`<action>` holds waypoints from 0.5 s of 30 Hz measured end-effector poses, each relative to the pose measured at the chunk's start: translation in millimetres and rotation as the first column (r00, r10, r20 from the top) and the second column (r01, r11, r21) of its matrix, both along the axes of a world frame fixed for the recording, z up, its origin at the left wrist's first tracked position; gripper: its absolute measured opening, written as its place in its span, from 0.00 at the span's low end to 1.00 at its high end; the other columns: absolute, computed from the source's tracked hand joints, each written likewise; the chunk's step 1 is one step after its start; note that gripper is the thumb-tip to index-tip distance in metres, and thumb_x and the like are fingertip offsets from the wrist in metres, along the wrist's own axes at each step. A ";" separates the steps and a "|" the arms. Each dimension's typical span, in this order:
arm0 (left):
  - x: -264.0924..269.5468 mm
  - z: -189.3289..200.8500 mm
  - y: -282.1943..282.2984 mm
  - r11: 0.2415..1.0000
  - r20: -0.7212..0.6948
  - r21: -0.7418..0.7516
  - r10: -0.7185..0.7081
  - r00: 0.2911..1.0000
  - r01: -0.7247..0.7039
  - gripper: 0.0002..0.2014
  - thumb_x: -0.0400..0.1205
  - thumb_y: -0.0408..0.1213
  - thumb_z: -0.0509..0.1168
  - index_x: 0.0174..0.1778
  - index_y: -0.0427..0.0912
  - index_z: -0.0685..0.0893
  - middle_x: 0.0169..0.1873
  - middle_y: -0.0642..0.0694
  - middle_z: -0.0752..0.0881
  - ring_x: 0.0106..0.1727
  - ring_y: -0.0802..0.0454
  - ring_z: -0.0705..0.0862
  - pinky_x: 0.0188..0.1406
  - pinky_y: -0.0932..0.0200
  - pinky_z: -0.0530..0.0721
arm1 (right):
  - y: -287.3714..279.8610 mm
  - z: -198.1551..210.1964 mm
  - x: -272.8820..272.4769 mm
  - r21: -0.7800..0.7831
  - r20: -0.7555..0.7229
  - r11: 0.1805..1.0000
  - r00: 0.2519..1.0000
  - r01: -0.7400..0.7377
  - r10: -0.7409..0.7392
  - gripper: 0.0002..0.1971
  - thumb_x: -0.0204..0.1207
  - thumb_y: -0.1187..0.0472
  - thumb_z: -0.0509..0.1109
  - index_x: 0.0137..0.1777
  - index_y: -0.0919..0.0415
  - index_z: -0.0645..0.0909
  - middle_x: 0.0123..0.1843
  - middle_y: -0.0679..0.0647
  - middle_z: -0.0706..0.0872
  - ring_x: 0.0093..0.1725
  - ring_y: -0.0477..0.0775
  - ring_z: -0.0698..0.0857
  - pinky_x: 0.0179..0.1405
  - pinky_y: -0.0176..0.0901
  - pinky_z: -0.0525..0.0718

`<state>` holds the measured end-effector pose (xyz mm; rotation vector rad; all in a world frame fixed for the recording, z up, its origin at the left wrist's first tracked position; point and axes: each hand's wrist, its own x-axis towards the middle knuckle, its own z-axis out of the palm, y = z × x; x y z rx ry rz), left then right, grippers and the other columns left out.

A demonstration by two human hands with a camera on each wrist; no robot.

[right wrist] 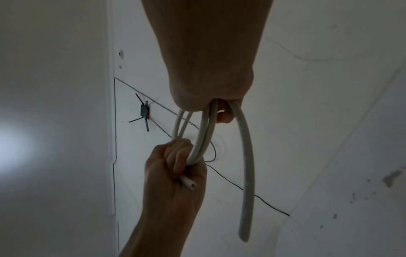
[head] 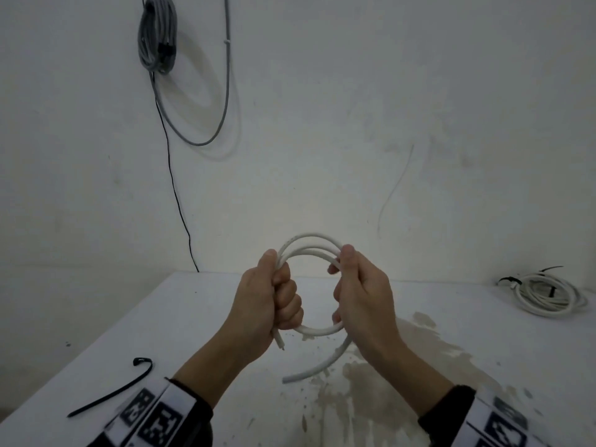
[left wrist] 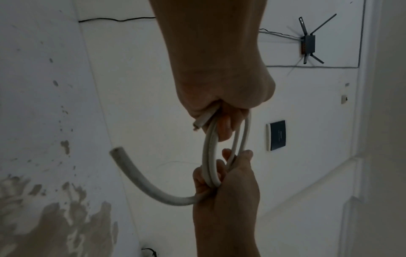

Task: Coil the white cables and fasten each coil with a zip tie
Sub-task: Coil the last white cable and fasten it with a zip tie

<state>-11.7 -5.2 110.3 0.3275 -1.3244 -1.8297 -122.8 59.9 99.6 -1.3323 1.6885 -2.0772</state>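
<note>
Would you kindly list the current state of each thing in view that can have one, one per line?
White cable: partly coiled into loops, held above the table, one end hanging free.
Left hand: grips the loops, a short cable end poking out below.
Right hand: grips the opposite side of the loops.
Black zip tie: loose on the table, unfastened.
Second white coil: lying on the table, fastened with black ties.
Grey cable bundle: coiled, hanging on the wall.
</note>
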 end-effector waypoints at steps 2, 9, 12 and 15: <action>-0.3 -1.9 2.4 0.999 -0.007 -0.015 -0.043 0.999 0.043 0.24 0.87 0.45 0.43 0.26 0.42 0.67 0.12 0.52 0.59 0.12 0.58 0.56 0.13 0.67 0.62 | -0.9 -0.4 -4.8 -0.043 -0.100 0.997 0.992 0.068 -0.072 0.24 0.82 0.47 0.57 0.32 0.66 0.72 0.19 0.47 0.66 0.20 0.55 0.67 0.19 0.53 0.75; -2.4 7.7 7.9 0.978 -0.109 0.143 -0.135 0.985 0.150 0.22 0.84 0.48 0.49 0.37 0.37 0.80 0.10 0.53 0.59 0.10 0.59 0.56 0.14 0.66 0.58 | -6.2 11.9 -13.7 -0.116 -0.302 0.978 0.932 0.174 -0.201 0.24 0.82 0.57 0.61 0.26 0.67 0.65 0.19 0.49 0.63 0.20 0.47 0.63 0.17 0.39 0.65; -6.4 12.7 6.5 0.985 -0.125 0.161 -0.043 0.991 0.063 0.22 0.84 0.50 0.53 0.33 0.38 0.79 0.08 0.54 0.58 0.09 0.60 0.55 0.12 0.69 0.55 | -6.2 14.1 -12.5 -0.007 -0.191 0.995 0.977 0.096 -0.096 0.23 0.84 0.53 0.58 0.30 0.66 0.70 0.21 0.51 0.66 0.20 0.48 0.66 0.17 0.44 0.73; -4.0 15.4 1.1 0.984 -0.173 0.172 -0.023 0.985 0.053 0.20 0.85 0.46 0.53 0.31 0.40 0.76 0.07 0.54 0.59 0.08 0.62 0.56 0.10 0.72 0.56 | 0.3 14.5 -15.1 0.100 0.064 0.980 0.984 -0.174 0.168 0.21 0.86 0.53 0.50 0.44 0.65 0.80 0.25 0.53 0.72 0.23 0.48 0.73 0.24 0.39 0.80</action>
